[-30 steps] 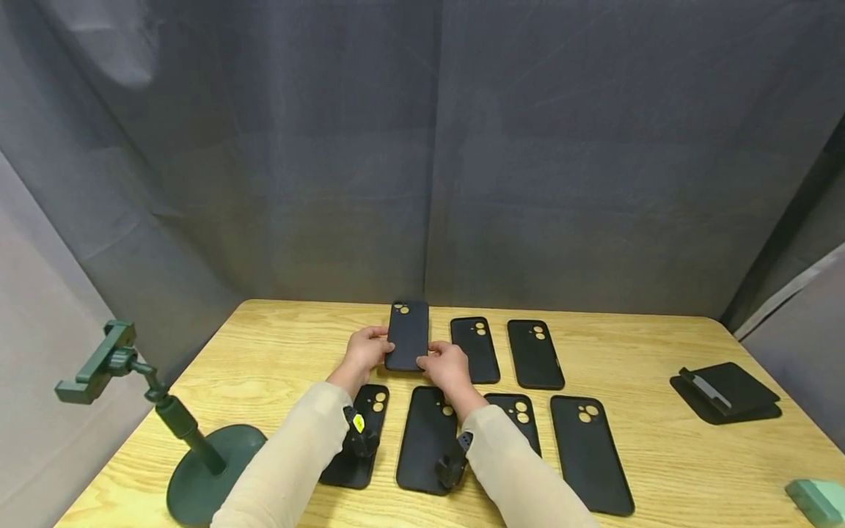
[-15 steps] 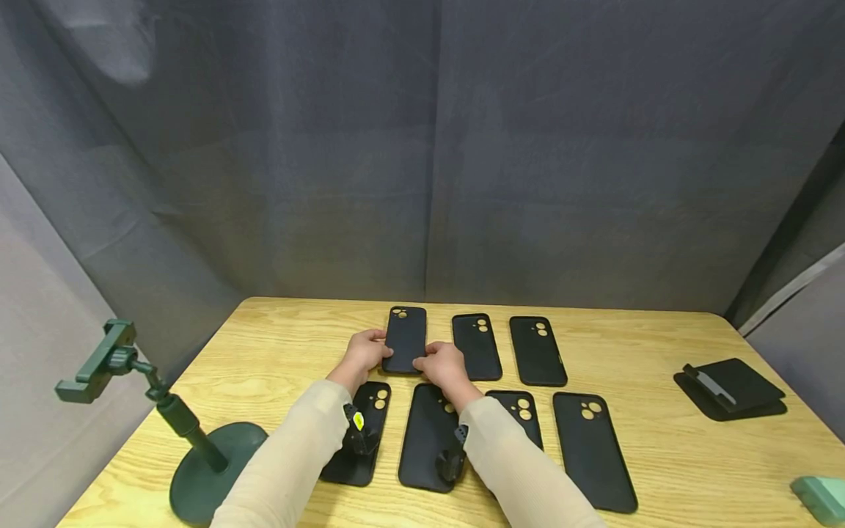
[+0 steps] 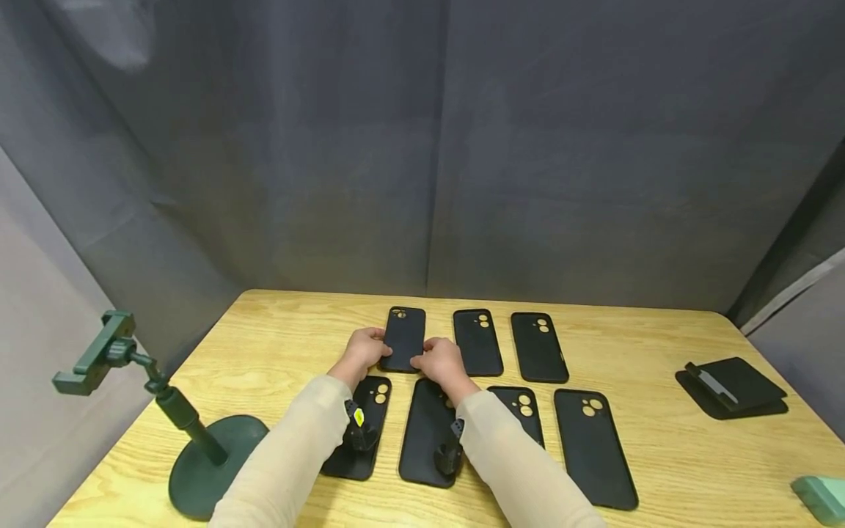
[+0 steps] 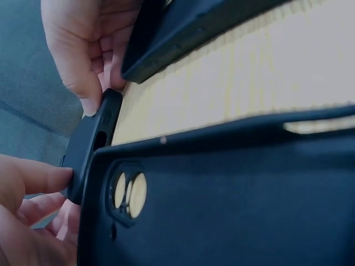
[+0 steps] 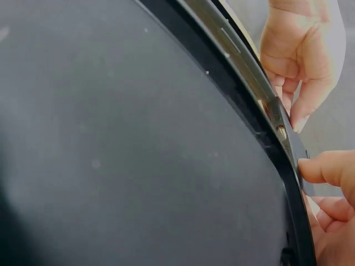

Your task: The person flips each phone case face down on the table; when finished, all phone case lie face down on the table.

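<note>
Both hands hold a black phone case (image 3: 405, 339) by its near corners at the back of the table, its outer side up and camera holes at the far left. The left hand (image 3: 361, 355) pinches its left edge, and the right hand (image 3: 441, 362) pinches its right edge. In the left wrist view, thumbs lie on the case's (image 4: 89, 144) back with fingers below. A second phone case (image 3: 478, 342) lies just right of the right hand. Under the forearms are more cases, including one phone case (image 3: 425, 440) partly hidden by the right wrist.
Further phone cases (image 3: 539, 347) lie in two rows, inner sides up. A dark green phone stand (image 3: 218, 455) stands at left. At right lie a flat black folded item (image 3: 733, 389) with a grey strip and a green block (image 3: 818, 499). A grey curtain (image 3: 561, 161) hangs behind.
Both hands have lowered the phone case close to the tabletop and it lies flatter. The view has tilted slightly. The other cases stay where they were.
</note>
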A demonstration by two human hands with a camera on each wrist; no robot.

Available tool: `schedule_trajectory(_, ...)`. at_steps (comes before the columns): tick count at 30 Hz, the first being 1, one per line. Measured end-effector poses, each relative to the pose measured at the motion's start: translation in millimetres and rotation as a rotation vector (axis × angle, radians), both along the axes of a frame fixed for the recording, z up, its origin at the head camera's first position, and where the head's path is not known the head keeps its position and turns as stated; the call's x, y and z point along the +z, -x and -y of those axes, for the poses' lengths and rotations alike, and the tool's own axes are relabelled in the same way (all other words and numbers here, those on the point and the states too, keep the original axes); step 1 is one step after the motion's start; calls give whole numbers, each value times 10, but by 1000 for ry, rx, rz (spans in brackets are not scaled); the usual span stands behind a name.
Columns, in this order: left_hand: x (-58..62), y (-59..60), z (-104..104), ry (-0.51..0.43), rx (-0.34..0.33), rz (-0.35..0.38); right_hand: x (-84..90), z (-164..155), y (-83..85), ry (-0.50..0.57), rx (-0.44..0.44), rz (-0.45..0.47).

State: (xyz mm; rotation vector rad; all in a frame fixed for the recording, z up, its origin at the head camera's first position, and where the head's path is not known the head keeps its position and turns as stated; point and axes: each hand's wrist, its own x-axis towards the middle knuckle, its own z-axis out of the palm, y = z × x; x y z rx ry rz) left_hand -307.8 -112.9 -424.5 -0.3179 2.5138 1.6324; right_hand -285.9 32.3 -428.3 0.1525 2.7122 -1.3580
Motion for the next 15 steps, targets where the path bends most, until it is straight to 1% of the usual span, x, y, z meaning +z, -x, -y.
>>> schedule_trajectory(5, 22, 6, -19, 53, -11, 2, -7, -14, 31, -9, 18, -22)
schedule_trajectory(8, 27, 9, -23, 58, -4, 10, -9, -19, 42, -20, 26, -30)
schedule_trajectory(15, 14, 12, -27, 67, 10, 27, -16, -14, 43, -20, 24, -13)
